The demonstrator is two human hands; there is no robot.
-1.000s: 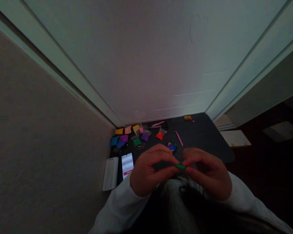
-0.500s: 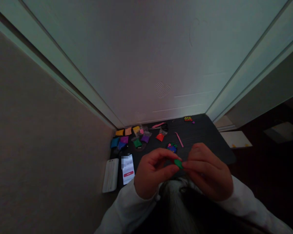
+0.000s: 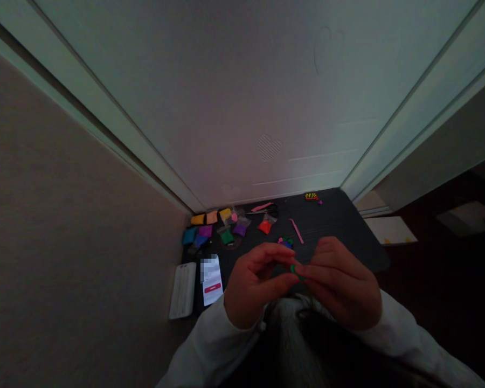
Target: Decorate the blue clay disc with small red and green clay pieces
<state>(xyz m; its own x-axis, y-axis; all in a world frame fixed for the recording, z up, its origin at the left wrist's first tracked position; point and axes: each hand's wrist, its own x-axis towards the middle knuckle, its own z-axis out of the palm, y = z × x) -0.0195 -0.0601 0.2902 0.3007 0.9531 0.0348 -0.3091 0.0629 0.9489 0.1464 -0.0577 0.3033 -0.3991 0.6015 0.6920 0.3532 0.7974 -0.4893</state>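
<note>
Small green piece (image 3: pixel 293 269), partly hidden, clamped between fingertips of left hand (image 3: pixel 254 281) and right hand (image 3: pixel 343 286) — over the dark table (image 3: pixel 327 221). Looks light, soft and easily dented (probably modelling clay); calls for a gentle pinch by the edge.

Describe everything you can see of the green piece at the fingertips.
The green piece is small, plain green and looks soft, like modelling clay. It is held above the dark table, between the fingertips of the left hand and right hand. Fingers cover much of it, so its full shape cannot be told.
</note>
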